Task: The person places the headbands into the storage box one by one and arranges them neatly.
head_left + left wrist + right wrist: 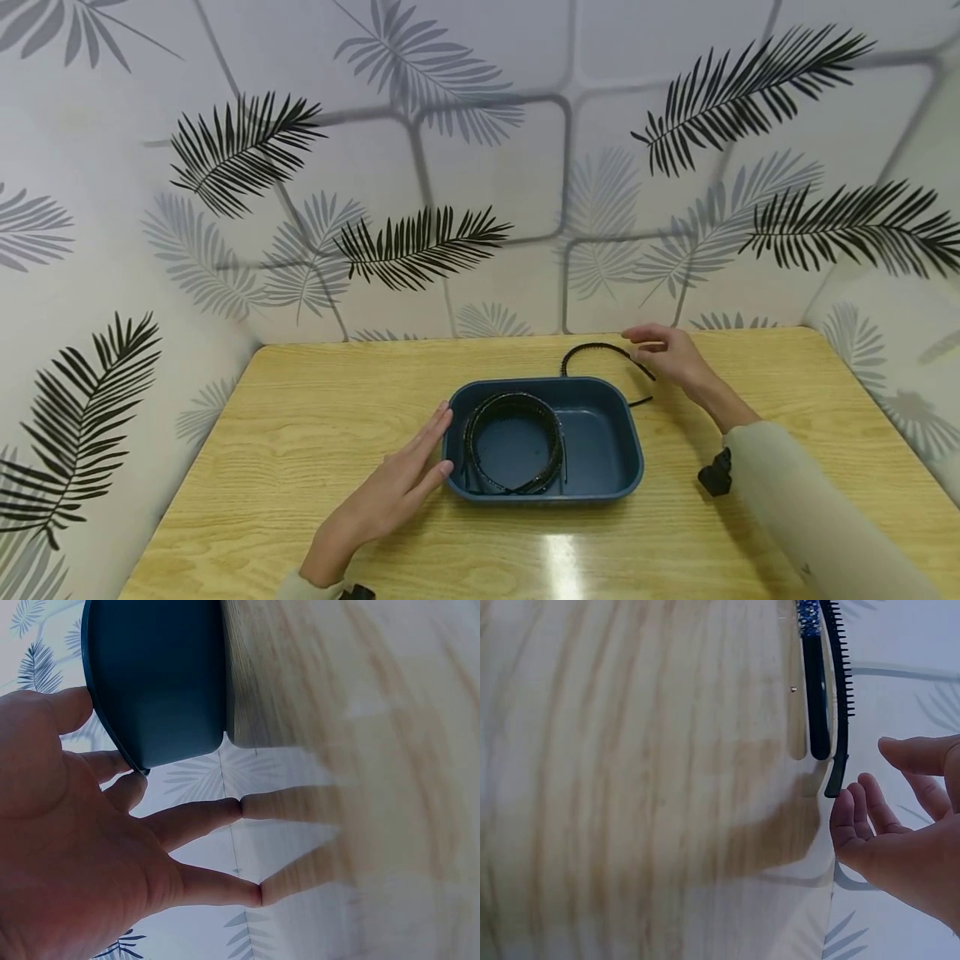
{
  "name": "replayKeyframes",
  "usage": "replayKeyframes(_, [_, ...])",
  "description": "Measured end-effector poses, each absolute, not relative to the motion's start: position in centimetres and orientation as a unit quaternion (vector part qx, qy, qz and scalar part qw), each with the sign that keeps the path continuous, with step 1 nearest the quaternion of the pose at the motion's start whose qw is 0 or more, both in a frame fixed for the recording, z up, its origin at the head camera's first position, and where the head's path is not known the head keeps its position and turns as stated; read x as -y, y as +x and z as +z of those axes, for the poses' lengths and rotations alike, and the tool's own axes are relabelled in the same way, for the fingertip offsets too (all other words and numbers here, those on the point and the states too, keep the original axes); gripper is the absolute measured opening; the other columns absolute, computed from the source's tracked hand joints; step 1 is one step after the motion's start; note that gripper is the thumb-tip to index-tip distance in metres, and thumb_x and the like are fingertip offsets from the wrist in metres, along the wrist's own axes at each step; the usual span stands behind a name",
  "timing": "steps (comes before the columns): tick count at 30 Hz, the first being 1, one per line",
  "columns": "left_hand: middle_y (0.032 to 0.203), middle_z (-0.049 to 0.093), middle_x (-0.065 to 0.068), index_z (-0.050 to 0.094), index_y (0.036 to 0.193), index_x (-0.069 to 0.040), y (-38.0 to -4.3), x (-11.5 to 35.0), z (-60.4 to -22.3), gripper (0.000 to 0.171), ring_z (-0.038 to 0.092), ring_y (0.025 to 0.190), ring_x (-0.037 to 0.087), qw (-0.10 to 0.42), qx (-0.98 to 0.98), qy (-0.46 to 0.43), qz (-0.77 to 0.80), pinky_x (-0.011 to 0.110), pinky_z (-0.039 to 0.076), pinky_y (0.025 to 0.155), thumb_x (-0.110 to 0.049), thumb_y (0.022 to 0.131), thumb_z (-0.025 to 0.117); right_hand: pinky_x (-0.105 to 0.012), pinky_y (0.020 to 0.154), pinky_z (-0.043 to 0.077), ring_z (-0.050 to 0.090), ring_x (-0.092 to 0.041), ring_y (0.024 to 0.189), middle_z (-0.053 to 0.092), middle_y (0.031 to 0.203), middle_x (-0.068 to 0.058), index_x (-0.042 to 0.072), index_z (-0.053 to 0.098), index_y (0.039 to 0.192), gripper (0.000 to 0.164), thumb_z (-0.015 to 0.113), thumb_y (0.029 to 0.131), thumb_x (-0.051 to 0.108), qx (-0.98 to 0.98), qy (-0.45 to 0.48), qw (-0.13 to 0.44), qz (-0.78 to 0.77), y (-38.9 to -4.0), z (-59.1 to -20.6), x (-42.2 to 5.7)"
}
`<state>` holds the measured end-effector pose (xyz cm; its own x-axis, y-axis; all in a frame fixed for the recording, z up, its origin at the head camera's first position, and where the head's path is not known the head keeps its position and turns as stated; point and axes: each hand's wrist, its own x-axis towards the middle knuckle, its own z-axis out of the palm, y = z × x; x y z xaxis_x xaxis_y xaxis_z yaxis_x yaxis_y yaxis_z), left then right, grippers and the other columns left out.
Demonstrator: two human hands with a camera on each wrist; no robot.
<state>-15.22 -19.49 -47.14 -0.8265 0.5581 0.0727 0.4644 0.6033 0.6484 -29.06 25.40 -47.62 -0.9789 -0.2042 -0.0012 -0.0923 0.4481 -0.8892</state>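
A dark blue plastic tray (600, 500) stands on the table. My left hand (393, 487) rests against its left end, fingers extended, with the thumb by the rim. In the left wrist view the fingers spread beside the tray's wall (157, 690). Coiled inside the tray's left part are several black headbands (557, 442). Behind the tray's right corner lies a toothed black headband (592, 345), partly hidden by the tray. My right hand (667, 354) is beside its end, fingers loosely bent and thumb apart. The right wrist view shows the toothed strip (840, 750) next to the fingertips, by a glittery strip (817, 697).
The wood-grain table (315, 433) is glossy and reflects the hands. Behind it rises a wall (487, 183) patterned with leaves, close to the table's back edge. Black straps with small devices (716, 473) sit at the wrists.
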Motion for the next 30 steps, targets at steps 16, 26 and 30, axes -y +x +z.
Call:
replayKeyframes(16, [0.172,0.006,-0.002,0.013,0.167,-0.017,-15.1,19.4,-46.9,0.066,0.013,0.155,0.014,0.077,-0.893,0.280,0.343,0.050,0.025,0.121,-0.032,0.112,0.046,-0.030,0.080,0.050,0.058,-0.046,0.119,0.057,0.137,-0.031,-0.009,0.066,0.129,0.031,0.060,0.098,-0.006,-0.870,-0.108,0.057,-0.477,-29.9,-48.8,-25.1])
replayKeyframes(26, [0.172,0.004,-0.005,0.012,0.167,-0.018,-15.1,19.4,-47.1,0.067,0.012,0.155,0.014,0.081,-0.891,0.279,0.347,0.051,0.025,0.121,-0.032,0.112,0.046,-0.032,0.075,0.048,0.059,-0.044,0.119,0.059,0.136,-0.031,-0.006,0.069,0.128,0.035,0.056,0.096,-0.007,-0.892,-0.085,0.060,-0.440,-30.0,-48.8,-24.8])
replayKeyframes(30, [0.172,0.005,-0.002,0.012,0.167,-0.017,-15.1,19.5,-47.0,0.067,0.012,0.155,0.014,0.081,-0.891,0.279,0.349,0.051,0.025,0.121,-0.032,0.112,0.046,-0.032,0.071,0.045,0.060,-0.041,0.113,0.059,0.136,-0.031,-0.006,0.069,0.129,0.036,0.055,0.095,-0.006,-0.898,-0.077,0.064,-0.428,-30.0,-48.6,-24.9])
